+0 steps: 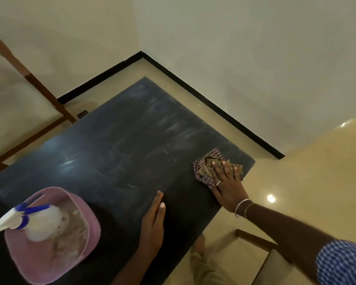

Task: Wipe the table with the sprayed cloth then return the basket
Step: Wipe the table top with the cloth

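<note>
Under the right hand (227,188): checked cloth (206,168), fingers spread, pressing it on dark table (121,140) | left hand (152,224) nearer, flat, fingers together | pink basket (49,270) with spray bottle (43,221) farther left.

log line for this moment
phase: wiping | right hand: presses cloth at table edge | left hand: rests on table | basket: on table, spray bottle inside
</note>
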